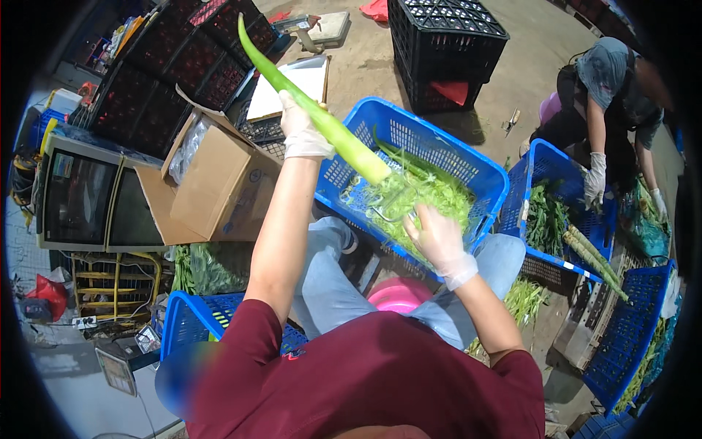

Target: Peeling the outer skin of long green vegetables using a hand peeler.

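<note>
My left hand (296, 126), in a whitish glove, is closed round a long green vegetable stalk (344, 139). The stalk tapers to a point at the upper left, and its thick, pale end slants down over a blue plastic crate (358, 117). My right hand (436, 238), also gloved, is closed beside that end. From its fingers reaches a thin metal tool (387, 212) that looks like a peeler, partly blurred. Pale green peelings (446, 197) fill much of the crate below, with darker green stalks (420, 164) lying along its far side.
A pink stool (398, 293) shows between my legs. An open cardboard box (219, 183) stands at left, and stacked black crates (450, 44) stand beyond. At right, a co-worker (610, 80) with gloved hands bends over another blue crate (537, 157) holding greens.
</note>
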`<state>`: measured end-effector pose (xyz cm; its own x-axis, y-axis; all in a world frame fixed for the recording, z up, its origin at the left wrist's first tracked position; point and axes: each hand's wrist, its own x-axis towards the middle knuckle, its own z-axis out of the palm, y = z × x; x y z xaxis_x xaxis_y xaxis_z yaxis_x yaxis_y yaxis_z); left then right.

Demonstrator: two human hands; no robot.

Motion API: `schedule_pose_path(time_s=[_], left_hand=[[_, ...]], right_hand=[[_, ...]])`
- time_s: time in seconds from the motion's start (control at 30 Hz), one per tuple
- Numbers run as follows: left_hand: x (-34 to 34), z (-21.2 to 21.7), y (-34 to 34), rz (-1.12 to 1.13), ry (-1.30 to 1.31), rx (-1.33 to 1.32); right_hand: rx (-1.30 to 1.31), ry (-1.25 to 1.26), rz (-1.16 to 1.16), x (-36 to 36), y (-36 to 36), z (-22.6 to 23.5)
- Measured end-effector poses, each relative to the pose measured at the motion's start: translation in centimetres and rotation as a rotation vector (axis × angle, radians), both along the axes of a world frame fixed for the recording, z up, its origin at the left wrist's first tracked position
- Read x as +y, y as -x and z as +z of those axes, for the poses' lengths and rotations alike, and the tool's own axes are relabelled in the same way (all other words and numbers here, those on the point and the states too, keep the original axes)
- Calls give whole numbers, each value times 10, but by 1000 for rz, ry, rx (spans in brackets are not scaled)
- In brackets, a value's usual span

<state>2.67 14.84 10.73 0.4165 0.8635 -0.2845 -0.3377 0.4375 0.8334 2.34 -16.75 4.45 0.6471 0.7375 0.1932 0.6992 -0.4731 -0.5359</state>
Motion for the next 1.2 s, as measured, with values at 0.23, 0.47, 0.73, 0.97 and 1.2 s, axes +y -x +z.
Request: schedule_pose_path(time_s=[0.23,0.47,0.73,0.97,1.2], left_hand=[[-1,8,2,-119,118,-111],[-11,12,1,-133,99,-142],[2,16,8,-169,158,-312],[-26,18,2,-181,157,-169],[-52,32,-2,-166,30,-302]], right_hand=[[256,-185,19,-11,-13,40],[103,-117,109,13,-16,59],[409,-56,0,-16,-4,25],[1251,-725,-99,38,3,45],[1607,-848,24,62,1,32]])
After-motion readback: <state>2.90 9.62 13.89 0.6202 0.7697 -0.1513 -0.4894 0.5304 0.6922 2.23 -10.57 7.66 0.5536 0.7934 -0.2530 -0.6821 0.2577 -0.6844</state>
